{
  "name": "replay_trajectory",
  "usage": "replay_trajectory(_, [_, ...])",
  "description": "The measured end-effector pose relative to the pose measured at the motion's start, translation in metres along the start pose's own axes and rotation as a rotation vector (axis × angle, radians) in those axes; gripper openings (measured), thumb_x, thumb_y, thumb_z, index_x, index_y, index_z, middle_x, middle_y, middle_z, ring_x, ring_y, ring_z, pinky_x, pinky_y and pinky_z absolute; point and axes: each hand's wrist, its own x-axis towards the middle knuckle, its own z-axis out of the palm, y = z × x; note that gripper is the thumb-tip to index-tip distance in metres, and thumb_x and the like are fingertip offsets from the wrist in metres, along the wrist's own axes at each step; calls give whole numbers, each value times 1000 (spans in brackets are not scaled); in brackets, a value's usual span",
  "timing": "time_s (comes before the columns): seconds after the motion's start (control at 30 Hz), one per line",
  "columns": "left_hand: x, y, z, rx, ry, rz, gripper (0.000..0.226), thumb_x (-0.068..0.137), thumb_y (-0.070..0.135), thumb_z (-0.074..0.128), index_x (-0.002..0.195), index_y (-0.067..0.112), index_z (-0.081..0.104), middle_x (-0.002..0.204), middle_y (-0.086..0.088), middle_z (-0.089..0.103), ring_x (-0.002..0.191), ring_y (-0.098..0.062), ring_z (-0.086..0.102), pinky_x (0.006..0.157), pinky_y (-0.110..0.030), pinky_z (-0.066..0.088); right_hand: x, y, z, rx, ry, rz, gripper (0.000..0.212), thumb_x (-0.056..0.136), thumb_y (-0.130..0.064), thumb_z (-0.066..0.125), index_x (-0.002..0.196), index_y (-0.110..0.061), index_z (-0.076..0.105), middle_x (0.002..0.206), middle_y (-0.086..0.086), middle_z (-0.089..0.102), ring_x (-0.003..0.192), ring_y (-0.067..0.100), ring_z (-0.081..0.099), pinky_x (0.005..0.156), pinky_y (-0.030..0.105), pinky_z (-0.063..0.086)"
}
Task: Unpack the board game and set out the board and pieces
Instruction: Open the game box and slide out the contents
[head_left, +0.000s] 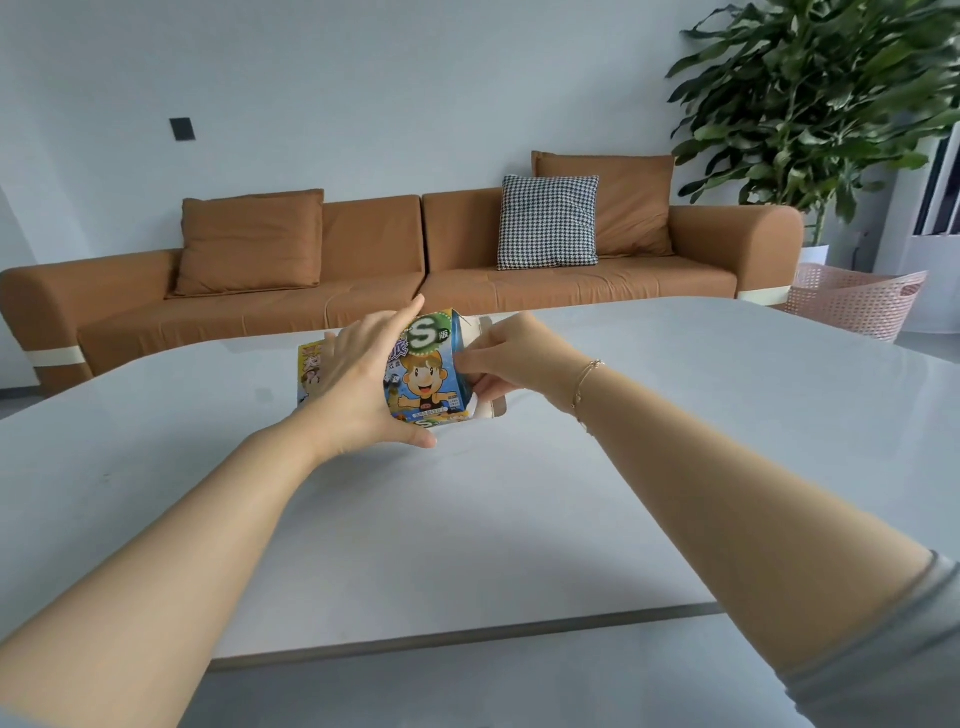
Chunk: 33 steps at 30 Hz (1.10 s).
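Note:
A colourful board game box, printed with a cartoon child and a green S badge, lies on the white table past its middle. My left hand lies over the box's left half, fingers spread across the top and thumb along the near edge. At the box's right end my right hand has its fingers curled into the opened end, where the white end flaps stick out. The contents are hidden inside.
Beyond the table stands an orange sofa with a houndstooth cushion. A large potted plant and a pink lattice basket stand at the far right.

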Motion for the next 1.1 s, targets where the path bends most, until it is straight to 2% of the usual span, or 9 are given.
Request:
replay_trajectory(0.23, [-4,4,15,210,79,58,139,46,65,80,148,36,-10,139,1,18,136,-22,14,113,-56,-6,2,18,6,-228,64,-275,23,80,-4,63,96,-9,47,85,10,62,72,29,65,57,34,54])
replay_trajectory(0.37, [-5,12,10,221,89,148,130,51,79,67,150,31,-2,136,1,25,128,-18,21,111,-48,13,3,41,0,-311,117,-372,21,76,-2,65,87,-13,50,82,4,57,66,14,48,65,29,47])
replay_trajectory(0.47, [1,18,-7,234,68,124,118,61,60,77,151,30,8,134,3,31,121,-14,26,102,-36,22,2,53,-4,-317,128,-407,25,76,-5,69,86,-15,48,85,2,58,67,12,49,61,20,42])
replay_trajectory(0.57, [14,15,-29,176,-58,1,83,70,43,78,141,28,38,126,8,48,115,-15,33,98,-35,33,-2,54,-2,-354,144,-452,18,76,-7,68,82,-15,52,79,-2,57,65,11,50,59,17,42])
replay_trajectory(0.63, [16,15,-35,149,-81,2,56,69,37,80,119,31,56,112,9,55,103,-12,38,86,-32,37,-5,54,0,-299,130,-393,14,77,-4,62,70,-14,56,67,-3,57,55,12,53,55,18,44])
replay_trajectory(0.73, [13,17,-35,85,-59,-32,43,60,32,87,91,30,57,95,8,49,94,-16,40,75,-32,36,-8,57,2,-16,16,-203,21,79,1,58,60,-9,59,59,8,58,45,19,52,47,24,47])
replay_trajectory(0.87, [11,16,-27,-67,-142,-44,40,63,17,85,85,22,52,102,5,58,99,-16,54,83,-38,47,-9,58,-5,243,-152,-25,16,86,-7,63,72,0,63,69,16,59,48,17,52,46,22,48])
replay_trajectory(1.0, [7,11,-17,-76,-183,-14,41,66,14,82,79,28,45,101,7,63,96,-12,57,82,-35,49,-8,55,-15,473,-289,152,10,87,-14,63,91,-5,64,72,5,62,55,14,52,48,22,48])
replay_trajectory(1.1, [4,13,-10,-63,-150,33,45,70,9,77,73,33,39,99,6,63,95,-13,56,78,-33,48,-8,53,-14,579,-285,240,6,88,-10,58,87,-7,63,70,5,60,56,12,58,51,20,52])
